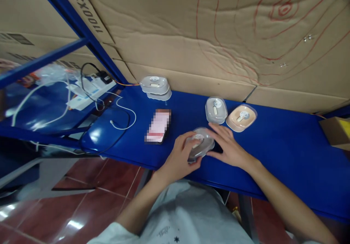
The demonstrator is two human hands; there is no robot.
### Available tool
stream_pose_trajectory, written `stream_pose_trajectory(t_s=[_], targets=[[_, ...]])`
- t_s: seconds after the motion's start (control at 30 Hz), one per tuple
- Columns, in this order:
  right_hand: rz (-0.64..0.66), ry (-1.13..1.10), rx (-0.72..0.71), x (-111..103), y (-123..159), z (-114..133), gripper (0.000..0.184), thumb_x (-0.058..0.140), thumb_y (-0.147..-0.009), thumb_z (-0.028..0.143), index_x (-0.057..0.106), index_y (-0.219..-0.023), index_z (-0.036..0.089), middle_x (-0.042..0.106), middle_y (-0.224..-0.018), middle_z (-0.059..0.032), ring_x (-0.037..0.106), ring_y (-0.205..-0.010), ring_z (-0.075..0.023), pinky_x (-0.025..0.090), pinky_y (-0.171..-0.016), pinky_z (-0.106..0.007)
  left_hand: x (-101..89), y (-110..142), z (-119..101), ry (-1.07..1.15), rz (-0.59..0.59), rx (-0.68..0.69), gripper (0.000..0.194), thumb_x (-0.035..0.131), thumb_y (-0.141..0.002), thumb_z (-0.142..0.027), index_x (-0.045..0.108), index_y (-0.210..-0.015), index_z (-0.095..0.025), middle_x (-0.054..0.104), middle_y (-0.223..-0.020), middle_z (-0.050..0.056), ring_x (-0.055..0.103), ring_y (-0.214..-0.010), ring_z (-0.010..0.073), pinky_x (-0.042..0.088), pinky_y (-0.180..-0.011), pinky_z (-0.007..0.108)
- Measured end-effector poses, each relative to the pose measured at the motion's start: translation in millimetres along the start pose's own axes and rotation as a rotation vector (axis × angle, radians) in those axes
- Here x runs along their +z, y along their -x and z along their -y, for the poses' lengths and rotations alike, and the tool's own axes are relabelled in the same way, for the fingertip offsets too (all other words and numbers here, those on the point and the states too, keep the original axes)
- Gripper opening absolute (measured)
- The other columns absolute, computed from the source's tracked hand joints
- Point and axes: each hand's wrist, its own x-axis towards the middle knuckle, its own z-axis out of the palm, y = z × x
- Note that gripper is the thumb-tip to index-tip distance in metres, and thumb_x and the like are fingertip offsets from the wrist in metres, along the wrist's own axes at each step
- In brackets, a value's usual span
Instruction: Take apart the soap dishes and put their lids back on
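Observation:
A grey plastic container (206,142) with a clear lid and a pale label is between my hands, near the front edge of the blue table. My left hand (183,154) grips its left side, fingers over the lid and thumb low at the front edge. At the right end, my right hand (226,144) holds the rim between spread fingertips and thumb. Just beyond stand a similar grey container (220,114) and a peach one (232,122), both lidded. Two stacked grey containers (157,85) sit at the back left. Whether the held container has anything inside, I cannot tell.
A phone (158,125) with a blurred screen lies left of my hands. White cable (131,109) and a power strip (91,94) are further left, by a blue metal frame (65,52). Cardboard (169,47) walls the back. A cardboard box (333,133) stands at the right.

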Motion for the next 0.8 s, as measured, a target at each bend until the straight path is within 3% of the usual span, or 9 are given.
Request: stream_pose_trajectory(t_s=[0.1, 0.23, 0.3, 0.47, 0.6, 0.8], targets=[[0.093, -0.123, -0.054, 2.8, 1.6, 16.1, 0.079, 0.075, -0.099, 0.05, 0.038, -0.168, 0.039, 0.041, -0.175, -0.0102, 0.038, -0.163, -0.0378, 0.042, -0.125, -0.065, -7.9, 13.1, 1.2, 0.141, 0.063, 0.007, 0.059, 0.073, -0.092, -0.018, 0.048, -0.144, -0.03, 0.043, -0.158, 0.015, 0.048, -0.151, 0.0324, 0.05, -0.121, 0.052], [0.052, -0.141, -0.02, 2.6, 4.2, 18.6, 0.071, 0.081, -0.093, 0.053, 0.056, -0.157, 0.035, 0.059, -0.157, -0.0137, 0.05, -0.153, -0.0398, 0.047, -0.122, -0.064, -9.1, 16.3, 6.7, 0.24, 0.18, -0.048, 0.072, 0.077, -0.091, -0.018, 0.044, -0.153, -0.035, 0.03, -0.171, 0.013, 0.038, -0.16, 0.0348, 0.044, -0.128, 0.055], [0.058, -0.15, 0.009, 1.8, 5.6, 15.1, 0.064, 0.081, -0.093, 0.054, 0.062, -0.151, 0.032, 0.061, -0.15, -0.0151, 0.054, -0.148, -0.0398, 0.05, -0.12, -0.062, -6.2, 17.6, 10.8, 0.275, 0.224, -0.134, 0.087, 0.083, -0.088, -0.023, 0.037, -0.16, -0.036, 0.022, -0.176, 0.014, 0.032, -0.164, 0.0376, 0.04, -0.13, 0.058], [0.037, -0.287, 0.048, -0.1, 5.9, 8.6, 0.054, 0.07, -0.103, 0.049, 0.059, -0.152, 0.03, 0.06, -0.147, -0.0149, 0.066, -0.135, -0.0319, 0.059, -0.113, -0.05, -4.6, 29.4, 17.3, 0.334, 0.233, -0.33, 0.11, 0.09, -0.085, -0.036, 0.019, -0.168, -0.033, 0.035, -0.172, 0.018, 0.039, -0.161, 0.0377, 0.036, -0.131, 0.063], [-0.052, -0.321, 0.079, -3.0, 2.7, 3.6, 0.046, 0.063, -0.108, 0.04, 0.057, -0.152, 0.03, 0.064, -0.144, -0.0132, 0.065, -0.135, -0.0294, 0.058, -0.115, -0.05, -14.6, 41.1, 19.2, 0.341, 0.285, -0.384, 0.118, 0.09, -0.085, -0.035, 0.009, -0.171, -0.038, 0.025, -0.18, 0.015, 0.035, -0.164, 0.0368, 0.033, -0.133, 0.059], [-0.194, -0.114, 0.15, 12.2, -0.2, -17.8, 0.051, 0.072, -0.102, 0.044, 0.059, -0.149, 0.031, 0.06, -0.146, -0.014, 0.061, -0.14, -0.0346, 0.053, -0.119, -0.058, -24.8, 49.5, 25.2, 0.344, 0.32, -0.375, 0.11, 0.091, -0.082, -0.041, 0.022, -0.168, -0.033, 0.039, -0.173, 0.017, 0.039, -0.161, 0.0404, 0.035, -0.131, 0.064]])
